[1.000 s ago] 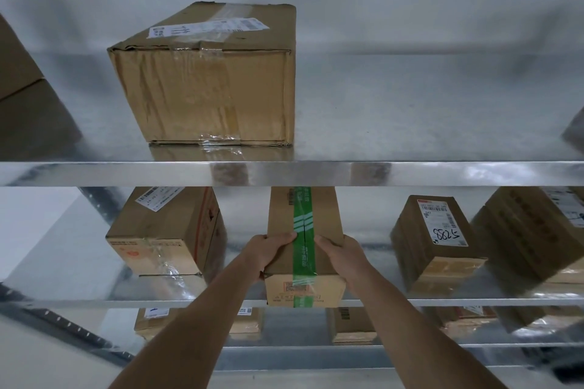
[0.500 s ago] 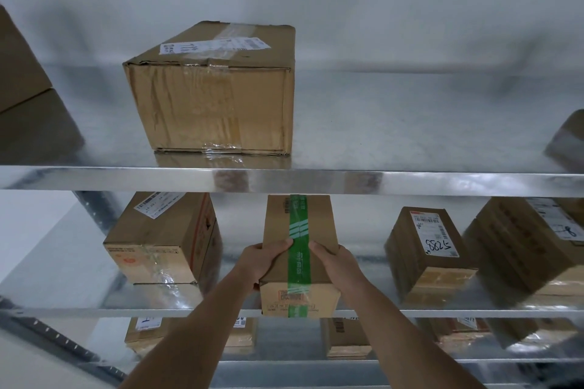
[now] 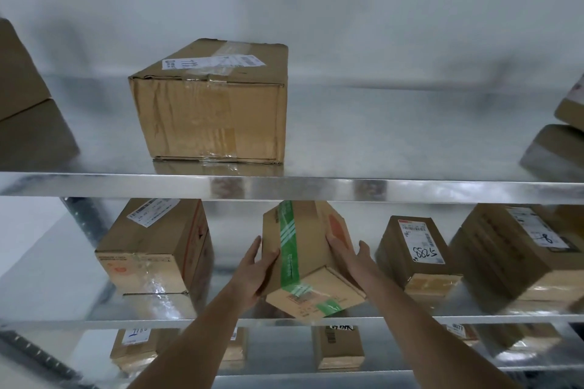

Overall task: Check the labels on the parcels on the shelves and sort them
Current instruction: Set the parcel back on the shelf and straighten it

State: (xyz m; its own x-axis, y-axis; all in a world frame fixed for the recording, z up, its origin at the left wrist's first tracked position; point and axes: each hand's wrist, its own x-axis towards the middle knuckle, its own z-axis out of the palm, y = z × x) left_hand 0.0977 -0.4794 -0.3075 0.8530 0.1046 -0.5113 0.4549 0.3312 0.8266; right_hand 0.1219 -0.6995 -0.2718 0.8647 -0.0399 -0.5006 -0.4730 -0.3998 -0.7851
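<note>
**Green-taped parcel tilted between two hands, middle shelf**

Left hand (image 3: pixel 257 265) flat against the left face of the green-taped parcel (image 3: pixel 308 257), fingers straight and pressed together, thumb over the top face near the tape. Right hand (image 3: pixel 349 254) mirrors it on the right face, fingers extended. No curl round an edge on either side, so it's a squeeze hold. Parcel sits over the front of the middle shelf (image 3: pixel 94 322), rotated and tipped, near bottom corner at or just past the shelf lip; can't tell if it touches the metal.

Risks, my read:
- palm squeeze on smooth cardboard and glossy tape, so slip is likely if pressure drops, and the box would go off the front edge
- top of the box is close under the upper shelf rail (image 3: pixel 284 189); lifting while tilted could knock it
- numbered parcel (image 3: pixel 417 249) sits near the right hand; swinging that way could shove it
- label on the near end face is small and blurred, easy to misread, which would mean mis-sorting

Materials: brown corrugated card, crisp edges, roughly cubic. Green tape band with white stripes runs over top and down the front. Shelving is galvanised sheet, shiny, low friction. Large box (image 3: pixel 215 110) on the top shelf is creased, clear tape wrinkled, white label on top
</note>
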